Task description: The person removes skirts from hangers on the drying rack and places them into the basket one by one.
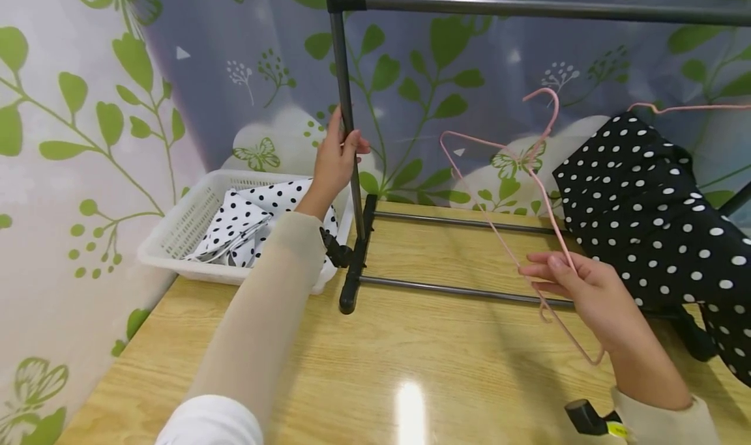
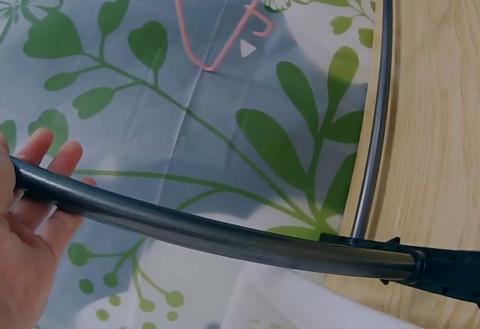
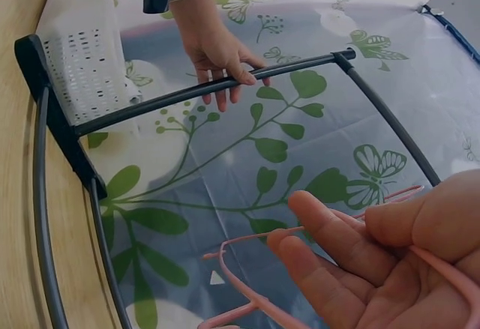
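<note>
My left hand [image 1: 337, 158] grips the dark upright post [image 1: 341, 67] of a metal clothes rack. In the right wrist view its thumb lies over the post, fingers behind. My right hand [image 1: 592, 295] pinches a pink wire clothes hanger [image 1: 530, 169] between thumb and fingers, its hook pointing up. No garment is on this hanger, which is held in front of the rack, right of the post. Farther right, a black garment with white dots [image 1: 645, 204] hangs below another pink hanger [image 1: 692, 108].
A white plastic basket [image 1: 223, 274] stands left of the rack, with white, black-dotted cloth [image 1: 281, 197] inside. The rack's top bar [image 1: 528, 8] runs across the back, and its lower bars [image 1: 446, 288] lie near the wooden table [image 1: 328, 380]. A leaf-patterned sheet [image 1: 264, 15] covers the wall.
</note>
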`<state>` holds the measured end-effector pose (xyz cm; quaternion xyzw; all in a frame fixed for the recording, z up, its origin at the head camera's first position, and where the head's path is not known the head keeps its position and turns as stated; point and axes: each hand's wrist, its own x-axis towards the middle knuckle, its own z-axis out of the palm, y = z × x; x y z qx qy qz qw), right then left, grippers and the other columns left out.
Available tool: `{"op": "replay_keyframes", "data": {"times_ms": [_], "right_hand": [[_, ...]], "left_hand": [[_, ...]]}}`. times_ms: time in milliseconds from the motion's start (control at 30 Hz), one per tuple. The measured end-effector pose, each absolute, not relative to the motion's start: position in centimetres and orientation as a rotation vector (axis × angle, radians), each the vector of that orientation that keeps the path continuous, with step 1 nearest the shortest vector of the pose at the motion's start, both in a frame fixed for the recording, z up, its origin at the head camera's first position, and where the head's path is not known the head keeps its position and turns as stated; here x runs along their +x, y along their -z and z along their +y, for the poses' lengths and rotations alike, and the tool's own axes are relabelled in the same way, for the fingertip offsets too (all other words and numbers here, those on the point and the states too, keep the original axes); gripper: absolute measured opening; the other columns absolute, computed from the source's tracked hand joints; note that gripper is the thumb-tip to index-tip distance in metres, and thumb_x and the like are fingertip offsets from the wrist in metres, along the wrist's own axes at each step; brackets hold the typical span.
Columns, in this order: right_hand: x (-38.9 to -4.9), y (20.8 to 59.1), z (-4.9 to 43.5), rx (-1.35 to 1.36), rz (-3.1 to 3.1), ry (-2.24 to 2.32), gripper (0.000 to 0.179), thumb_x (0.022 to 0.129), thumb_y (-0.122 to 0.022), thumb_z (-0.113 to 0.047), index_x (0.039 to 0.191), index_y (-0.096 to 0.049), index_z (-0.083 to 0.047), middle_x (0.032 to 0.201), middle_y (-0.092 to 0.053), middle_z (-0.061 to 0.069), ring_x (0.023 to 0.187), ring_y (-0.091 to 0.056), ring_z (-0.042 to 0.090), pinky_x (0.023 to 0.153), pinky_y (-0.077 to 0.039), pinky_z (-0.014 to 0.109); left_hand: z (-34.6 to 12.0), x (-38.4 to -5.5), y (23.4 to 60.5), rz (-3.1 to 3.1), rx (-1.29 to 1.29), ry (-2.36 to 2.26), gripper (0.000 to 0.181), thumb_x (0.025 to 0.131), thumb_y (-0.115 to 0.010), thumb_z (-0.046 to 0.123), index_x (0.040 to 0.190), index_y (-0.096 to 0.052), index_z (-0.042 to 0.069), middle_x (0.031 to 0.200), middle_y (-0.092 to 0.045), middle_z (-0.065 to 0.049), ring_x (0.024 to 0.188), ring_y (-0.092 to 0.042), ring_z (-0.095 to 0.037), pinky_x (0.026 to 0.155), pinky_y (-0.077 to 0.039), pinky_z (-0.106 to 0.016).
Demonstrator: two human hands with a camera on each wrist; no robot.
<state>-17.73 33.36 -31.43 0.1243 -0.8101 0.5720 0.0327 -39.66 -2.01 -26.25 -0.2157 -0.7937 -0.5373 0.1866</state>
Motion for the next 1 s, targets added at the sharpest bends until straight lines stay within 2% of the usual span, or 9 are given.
{"op": "replay_keyframes", "data": {"times_ms": [267,400,667,1000], "right_hand": [[-17.4,29.9,32.7,0.435,-2.434,-1.749,0.034,0.106,-0.039,-0.02,0.123,-0.061,0.0,0.108,-0.072,-0.005,0.1,-0.067,0.005,0.081,-0.052,0.018],[-17.7,28.9,32.1,0.447,-2.418,-1.718,0.033,0.106,-0.04,-0.019,0.122,-0.062,-0.002,0.108,-0.072,-0.006,0.1,-0.067,0.006,0.082,-0.052,0.017],[-18.7,26.8,30.6,0.545,-2.23,-1.901,0.029,0.104,-0.044,-0.016,0.117,-0.064,-0.001,0.106,-0.073,0.0,0.1,-0.068,0.009,0.082,-0.052,0.02],[-19.8,25.1,29.4,0.562,-2.145,-1.997,0.031,0.103,-0.047,-0.02,0.116,-0.063,0.003,0.104,-0.073,0.002,0.099,-0.069,0.012,0.085,-0.051,0.019]], "left_hand": [[-1.8,-39.6,26.1,-2.243,-0.628,1.507,0.057,0.105,-0.041,0.019,0.156,-0.015,0.017,0.099,-0.066,-0.02,0.093,-0.068,-0.03,0.079,-0.055,-0.035],[-1.8,-39.6,26.1,-2.239,-0.623,1.492,0.057,0.105,-0.041,0.019,0.156,-0.016,0.017,0.098,-0.067,-0.02,0.092,-0.068,-0.03,0.078,-0.055,-0.034],[-2.0,-39.6,26.1,-2.227,-0.619,1.489,0.057,0.105,-0.041,0.022,0.156,-0.017,0.019,0.096,-0.066,-0.017,0.089,-0.068,-0.027,0.078,-0.055,-0.033],[-2.1,-40.0,26.7,-2.219,-0.641,1.478,0.057,0.105,-0.04,0.021,0.156,-0.016,0.017,0.092,-0.066,-0.014,0.085,-0.068,-0.023,0.076,-0.055,-0.031]]}}
